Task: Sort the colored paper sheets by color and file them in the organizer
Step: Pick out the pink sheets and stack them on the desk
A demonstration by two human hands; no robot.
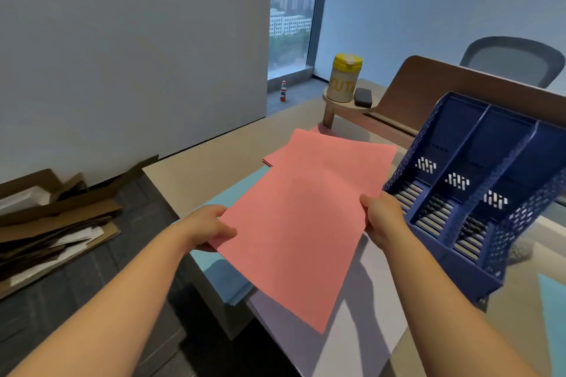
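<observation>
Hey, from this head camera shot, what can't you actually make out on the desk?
Head view only:
- Light blue sheets: mostly hidden under the held pink sheets; count unknown.
- Second pink pile: largely covered by the same sheets.
- Blue organizer: right side cut off by the frame edge.
- Canister label: blurred, partly turned away.
- Left hand fingers: under the paper.

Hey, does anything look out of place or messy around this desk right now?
Yes. Flattened cardboard and white sheets lie in a loose heap on the floor left of the desk. A small drink bottle stands on the floor near the window. The blue paper stack overhangs the desk's edge.
</observation>
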